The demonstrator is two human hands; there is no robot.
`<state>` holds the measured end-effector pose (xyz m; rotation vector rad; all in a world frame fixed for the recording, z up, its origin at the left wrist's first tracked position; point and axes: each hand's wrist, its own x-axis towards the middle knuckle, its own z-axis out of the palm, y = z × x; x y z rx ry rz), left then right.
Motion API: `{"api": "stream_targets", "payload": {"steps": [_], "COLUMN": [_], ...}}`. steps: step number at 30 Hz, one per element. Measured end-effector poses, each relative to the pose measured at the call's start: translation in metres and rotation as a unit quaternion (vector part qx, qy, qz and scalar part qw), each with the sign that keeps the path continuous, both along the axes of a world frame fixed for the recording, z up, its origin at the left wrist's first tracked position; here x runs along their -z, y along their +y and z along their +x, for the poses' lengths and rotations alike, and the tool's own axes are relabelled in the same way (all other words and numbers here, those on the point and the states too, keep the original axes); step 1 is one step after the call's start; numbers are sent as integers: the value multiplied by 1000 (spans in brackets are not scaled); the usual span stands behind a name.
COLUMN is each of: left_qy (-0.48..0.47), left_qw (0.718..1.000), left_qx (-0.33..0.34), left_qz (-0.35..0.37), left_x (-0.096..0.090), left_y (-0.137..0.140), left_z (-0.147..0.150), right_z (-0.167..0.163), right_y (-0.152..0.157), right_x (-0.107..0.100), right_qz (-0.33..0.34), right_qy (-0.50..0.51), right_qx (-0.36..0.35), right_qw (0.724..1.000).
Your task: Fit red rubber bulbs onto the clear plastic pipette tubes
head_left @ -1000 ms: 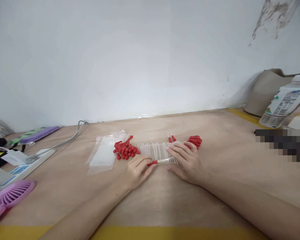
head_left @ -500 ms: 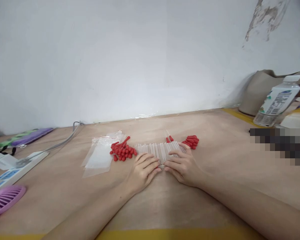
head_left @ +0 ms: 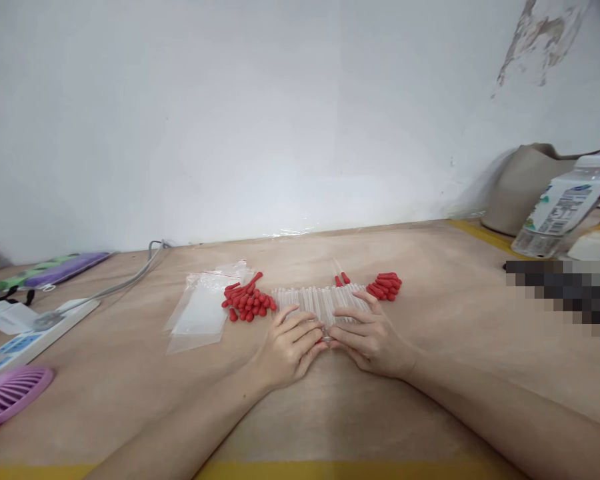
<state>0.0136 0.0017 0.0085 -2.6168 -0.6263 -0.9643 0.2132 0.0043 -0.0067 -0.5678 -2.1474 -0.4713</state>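
A row of clear dropper tubes (head_left: 314,300) lies side by side in front of me, its near ends covered by my fingers. My left hand (head_left: 293,343) is closed at the near edge of the row, pinching a red rubber bulb (head_left: 321,341) of which only a sliver shows. Facing it, my right hand (head_left: 373,339) has thumb and fingers closed on a clear tube (head_left: 326,333), mostly hidden. The fingertips of both hands nearly meet. Beyond the row lie two droppers with red bulbs (head_left: 342,279). Loose red bulbs (head_left: 250,303) are heaped left of the row.
More red bulbs (head_left: 386,285) lie to the right of the tubes. Clear zip bags (head_left: 197,317) are at the left. Farther left are a power strip (head_left: 45,337) and a pink fan (head_left: 15,400). A plastic bottle (head_left: 563,207) stands at the right.
Both hands have drawn slightly toward me and closer together, and red now shows at the left fingertips. The whole view has shifted slightly.
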Motion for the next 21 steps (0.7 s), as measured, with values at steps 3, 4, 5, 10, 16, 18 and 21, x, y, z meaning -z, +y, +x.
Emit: {"api": "stream_targets", "payload": {"steps": [3,4,5,10,16,18,21], "left_qy": [-3,-2,-1,1,0,2,6], "left_qw": [1000,1000,1000,1000,1000,1000,1000], "left_qx": [-1,0,0,6,11,12,12], "left_qz": [-8,-10,-12,-21,-28,-27,-24], "left_x": [-1,-1,-2,-3,-2,-2,-2], "left_y": [-2,-2,-3,-4,-4,-4,-4], "left_z": [0,0,0,0,-2,-2,-2], "right_z": [1,2,2,5,10,11,12], "right_y": [-1,-1,-2,-4,-4,-3,-5], "right_x": [0,-1,-1,-1,1,1,1], "right_qz": [13,18,24,53,77,79,81], "right_qy": [-6,-10,-13,-30,-33,-34,-41], "right_qx": [2,5,7,26,29,29,32], "right_qw": [1000,1000,1000,998,996,996,995]}}
